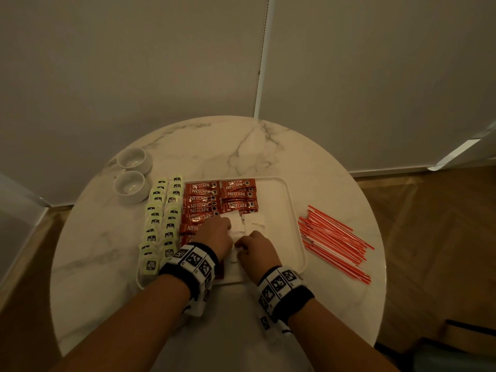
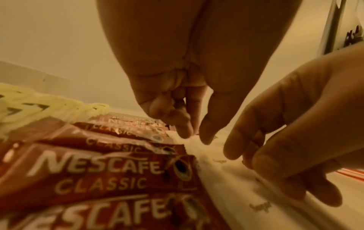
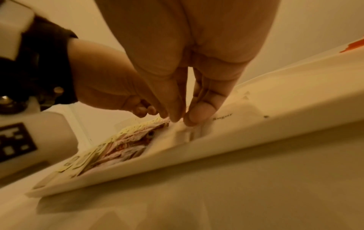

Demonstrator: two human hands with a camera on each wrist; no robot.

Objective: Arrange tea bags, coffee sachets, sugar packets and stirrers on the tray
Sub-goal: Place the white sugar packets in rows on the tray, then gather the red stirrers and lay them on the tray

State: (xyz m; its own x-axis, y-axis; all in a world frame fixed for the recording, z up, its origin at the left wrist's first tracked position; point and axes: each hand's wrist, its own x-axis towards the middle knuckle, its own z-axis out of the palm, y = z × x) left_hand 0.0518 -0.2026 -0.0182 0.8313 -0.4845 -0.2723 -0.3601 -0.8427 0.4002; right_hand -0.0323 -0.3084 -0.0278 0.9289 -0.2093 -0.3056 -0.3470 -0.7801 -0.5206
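Note:
A white tray (image 1: 292,210) lies on a round marble table. Yellow-green tea bags (image 1: 161,224) fill two columns at its left, and red coffee sachets (image 1: 204,200) lie beside them. White sugar packets (image 1: 256,221) sit in the middle of the tray. My left hand (image 1: 214,232) pinches the edge of a sugar packet (image 2: 236,186) next to the sachets (image 2: 98,171). My right hand (image 1: 255,245) pinches another sugar packet (image 3: 222,118) between thumb and fingertips, close to the tray's near rim (image 3: 236,140). Red-and-white stirrers (image 1: 335,242) lie loose on the table, right of the tray.
Two white cups (image 1: 130,185) stand at the table's back left, beyond the tea bags. The right part of the tray holds nothing. A wall and a curtain rise behind the table; wooden floor shows at both sides.

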